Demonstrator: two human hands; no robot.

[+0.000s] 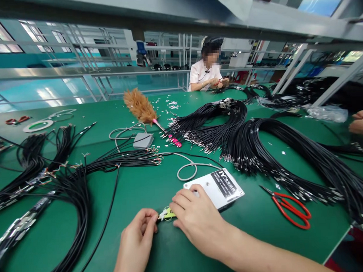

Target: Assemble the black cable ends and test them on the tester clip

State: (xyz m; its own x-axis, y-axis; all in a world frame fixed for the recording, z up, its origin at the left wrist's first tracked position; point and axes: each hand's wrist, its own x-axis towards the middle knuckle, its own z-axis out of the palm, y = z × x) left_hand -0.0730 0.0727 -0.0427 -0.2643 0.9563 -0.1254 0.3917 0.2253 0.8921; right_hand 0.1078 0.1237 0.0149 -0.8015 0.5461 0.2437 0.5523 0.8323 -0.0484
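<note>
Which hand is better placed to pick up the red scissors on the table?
Probably the right hand. The red scissors lie on its side of the green table, with bare surface between. The left hand is farther away, and its fingers pinch a small yellow piece.

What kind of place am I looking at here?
It looks like a cable or wire-harness assembly workshop. Big bundles of black cables cover a long green workbench, red scissors lie ready, and another person works on cables at the far end under metal racking.
</note>
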